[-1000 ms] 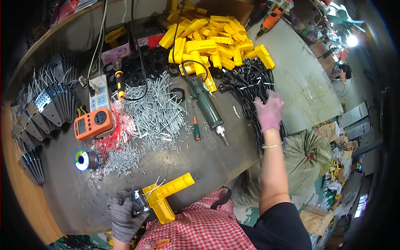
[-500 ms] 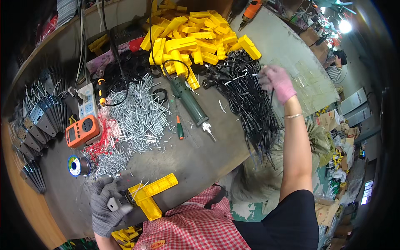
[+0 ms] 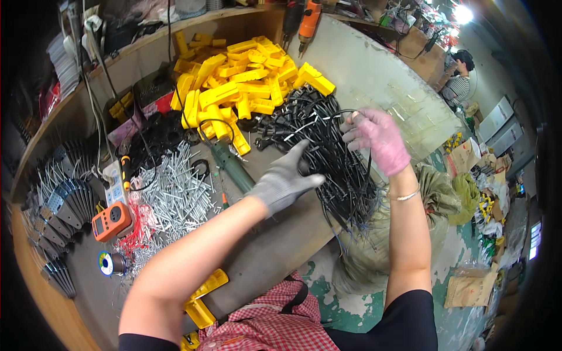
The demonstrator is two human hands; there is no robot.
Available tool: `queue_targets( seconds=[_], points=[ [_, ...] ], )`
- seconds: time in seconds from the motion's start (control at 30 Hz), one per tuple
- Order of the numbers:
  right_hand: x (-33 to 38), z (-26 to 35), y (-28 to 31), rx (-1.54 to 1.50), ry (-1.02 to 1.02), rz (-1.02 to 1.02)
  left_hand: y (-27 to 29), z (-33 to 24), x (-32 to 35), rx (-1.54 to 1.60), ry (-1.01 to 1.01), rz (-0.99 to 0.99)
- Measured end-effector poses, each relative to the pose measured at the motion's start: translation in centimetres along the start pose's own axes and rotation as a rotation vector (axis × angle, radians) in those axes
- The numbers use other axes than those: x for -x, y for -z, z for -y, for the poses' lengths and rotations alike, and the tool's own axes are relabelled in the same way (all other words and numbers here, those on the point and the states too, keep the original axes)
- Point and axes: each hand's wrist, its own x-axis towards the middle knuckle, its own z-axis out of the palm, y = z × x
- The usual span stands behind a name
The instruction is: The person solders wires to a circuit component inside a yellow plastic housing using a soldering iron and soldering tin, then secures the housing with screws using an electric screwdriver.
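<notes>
The left hand [image 3: 285,181] has left the yellow casing [image 3: 200,314] behind its spread fingers; both hands now flank the cord pile [image 3: 339,169], the right hand [image 3: 377,140] with curled fingers apparently pinching 1 black cord [image 3: 341,112].

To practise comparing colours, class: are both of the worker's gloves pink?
No, the right hand wears a pink glove, but the left hand wears a grey glove.

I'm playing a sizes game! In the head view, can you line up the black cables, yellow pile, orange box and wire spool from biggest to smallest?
1. Yellow pile and black cables: too close to rank.
2. Orange box.
3. Wire spool, the smallest.
</notes>
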Motion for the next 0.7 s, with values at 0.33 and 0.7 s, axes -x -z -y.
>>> queue_targets(
  seconds=[0.33,0.7],
  points=[
    [2.7,-6.6,0.6,0.404,0.169,0.082,-4.0,-1.3,-6.2,0.461,-0.100,0.001],
    [7.7,-6.8,-6.5,0.287,0.129,0.279,1.9,1.2,4.6,-0.856,-0.453,0.020]
  ],
)
